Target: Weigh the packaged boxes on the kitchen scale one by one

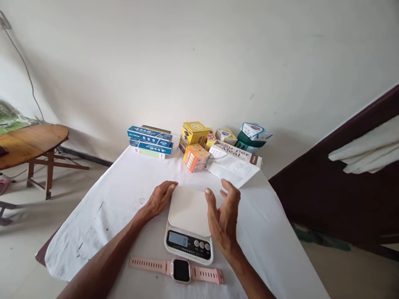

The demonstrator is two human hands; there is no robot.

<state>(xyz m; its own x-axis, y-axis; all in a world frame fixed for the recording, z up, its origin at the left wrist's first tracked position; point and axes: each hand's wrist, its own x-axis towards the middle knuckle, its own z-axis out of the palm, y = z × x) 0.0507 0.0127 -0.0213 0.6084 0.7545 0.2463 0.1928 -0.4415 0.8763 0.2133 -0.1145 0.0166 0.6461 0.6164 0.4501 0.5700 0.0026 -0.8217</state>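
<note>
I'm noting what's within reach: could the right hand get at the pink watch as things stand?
Probably yes. The right hand seems empty, near the scale, and the pink watch lies uncovered on the white cloth, on the scale's near side; nothing appears to block the way to it.

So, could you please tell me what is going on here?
Someone is at a white digital kitchen scale, with the left hand by its far left corner and the right hand at its right side, thumb and fingers spread, nothing visible in it. A pink-strapped smartwatch lies on the white tablecloth in front of the scale. Farther back are blue-and-white boxes and a Su-per Meal box.
</note>
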